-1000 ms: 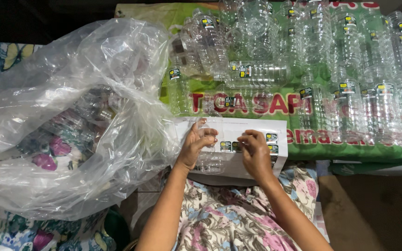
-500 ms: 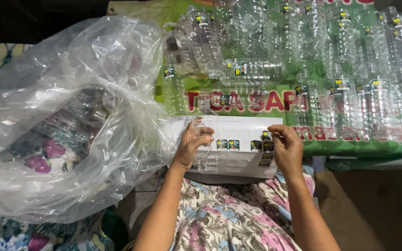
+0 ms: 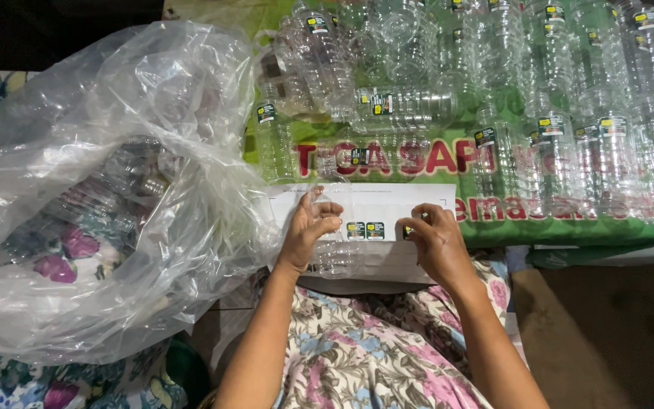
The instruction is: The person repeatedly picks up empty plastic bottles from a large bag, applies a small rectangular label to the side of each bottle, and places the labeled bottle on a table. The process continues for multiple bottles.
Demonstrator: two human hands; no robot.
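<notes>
Head view: left hand [image 3: 310,231] grips a clear plastic bottle [image 3: 332,254] lying across the white sticker sheet [image 3: 376,250] at 6 o'clock. Right hand [image 3: 434,241] pinches a small label [image 3: 407,230] on the sheet. Labelled empty bottles [image 3: 569,136] at 1 o'clock, big plastic bag [image 3: 107,189] at 9.

This looks like an informal home workspace for labelling bottles: rows of empty clear plastic bottles [image 3: 569,121] lie on a green printed banner [image 3: 569,227], a large clear plastic bag [image 3: 100,197] holds more, and a floral patterned cloth [image 3: 387,356] covers the person's lap
</notes>
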